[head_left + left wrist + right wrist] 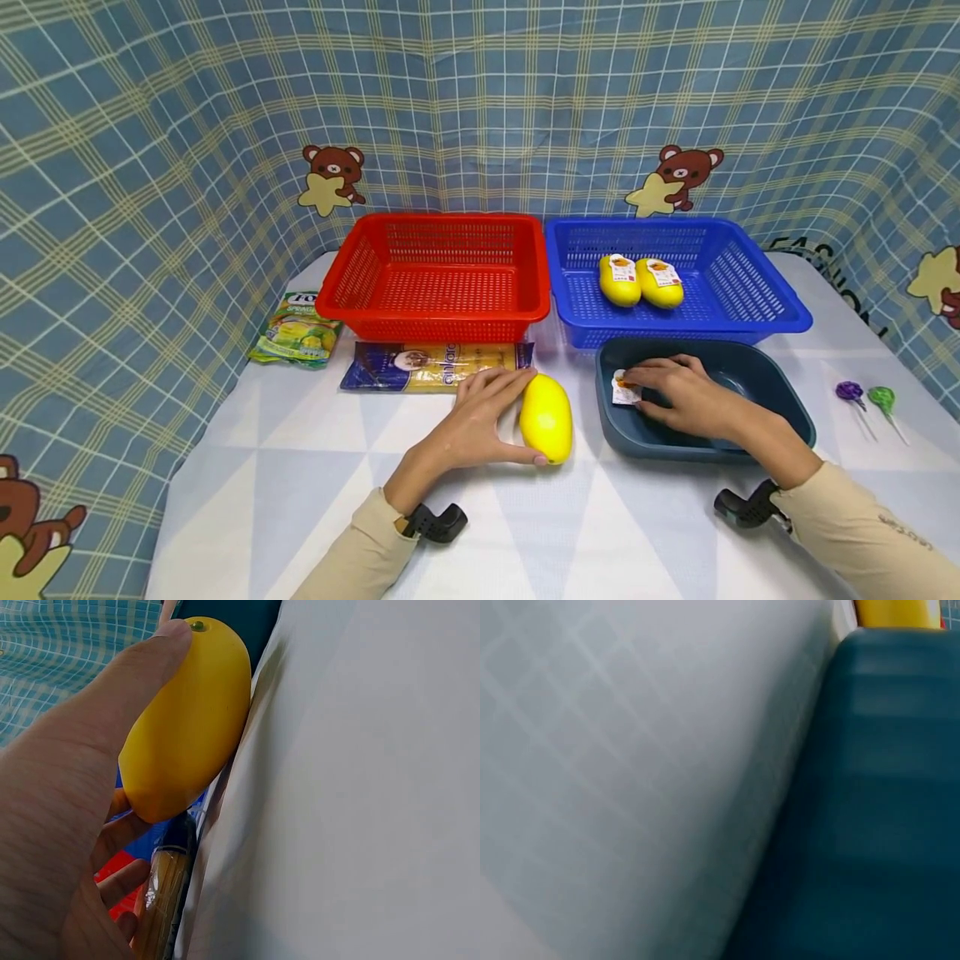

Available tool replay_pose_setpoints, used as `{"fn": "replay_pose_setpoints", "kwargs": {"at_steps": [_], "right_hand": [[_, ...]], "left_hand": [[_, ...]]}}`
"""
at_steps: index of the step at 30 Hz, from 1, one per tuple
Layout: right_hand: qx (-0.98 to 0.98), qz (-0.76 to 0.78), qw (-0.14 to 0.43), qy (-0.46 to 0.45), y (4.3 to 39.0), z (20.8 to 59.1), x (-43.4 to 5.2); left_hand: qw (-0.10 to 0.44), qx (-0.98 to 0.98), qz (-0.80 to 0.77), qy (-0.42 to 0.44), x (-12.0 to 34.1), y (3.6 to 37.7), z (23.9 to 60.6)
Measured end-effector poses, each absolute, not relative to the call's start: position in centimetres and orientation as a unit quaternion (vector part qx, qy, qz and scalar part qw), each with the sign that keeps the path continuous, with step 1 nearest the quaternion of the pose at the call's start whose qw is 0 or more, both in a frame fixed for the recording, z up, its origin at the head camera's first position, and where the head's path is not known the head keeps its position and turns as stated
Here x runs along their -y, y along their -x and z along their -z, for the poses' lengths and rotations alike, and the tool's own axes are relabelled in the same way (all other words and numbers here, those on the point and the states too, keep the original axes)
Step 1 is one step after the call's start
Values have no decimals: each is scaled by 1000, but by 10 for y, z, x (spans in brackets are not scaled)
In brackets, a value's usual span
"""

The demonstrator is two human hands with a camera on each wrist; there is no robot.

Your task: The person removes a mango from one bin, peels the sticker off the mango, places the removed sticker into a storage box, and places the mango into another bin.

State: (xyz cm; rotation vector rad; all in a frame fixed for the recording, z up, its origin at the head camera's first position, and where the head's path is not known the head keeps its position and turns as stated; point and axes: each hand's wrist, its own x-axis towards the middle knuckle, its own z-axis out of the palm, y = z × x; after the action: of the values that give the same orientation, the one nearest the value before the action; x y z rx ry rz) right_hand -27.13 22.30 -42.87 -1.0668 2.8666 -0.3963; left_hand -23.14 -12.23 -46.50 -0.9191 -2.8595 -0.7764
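Note:
A yellow mango-shaped fruit (546, 418) lies on the white tablecloth in front of the red basket. My left hand (510, 417) grips it, fingers over its far end and thumb at its near end. In the left wrist view the thumb (90, 750) lies along the fruit (187, 720). My right hand (678, 396) is inside the dark teal bin (780, 392). Its fingers and thumb pinch a small white labelled packet (622, 390) at the bin's left wall. The right wrist view holds only the bin wall (870, 810) and a yellow edge (896, 611).
Behind stand an empty red basket (438, 275) and a blue basket (750, 292) holding two labelled yellow fruits (619, 280). A spaghetti packet (435, 367) and a green snack bag (296, 337) lie left of centre. Purple (850, 392) and green (882, 398) lollipops lie far right.

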Motion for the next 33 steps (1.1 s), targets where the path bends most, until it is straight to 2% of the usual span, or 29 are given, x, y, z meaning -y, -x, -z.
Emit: {"fn": "replay_pose_setpoints", "kwargs": {"at_steps": [8, 33], "right_hand": [[-931, 125, 37, 340, 267, 421, -224], [-915, 168, -41, 364, 251, 388, -205]], "left_hand": [[14, 922, 246, 298, 121, 231, 465], [19, 922, 245, 298, 124, 230, 465]]}}
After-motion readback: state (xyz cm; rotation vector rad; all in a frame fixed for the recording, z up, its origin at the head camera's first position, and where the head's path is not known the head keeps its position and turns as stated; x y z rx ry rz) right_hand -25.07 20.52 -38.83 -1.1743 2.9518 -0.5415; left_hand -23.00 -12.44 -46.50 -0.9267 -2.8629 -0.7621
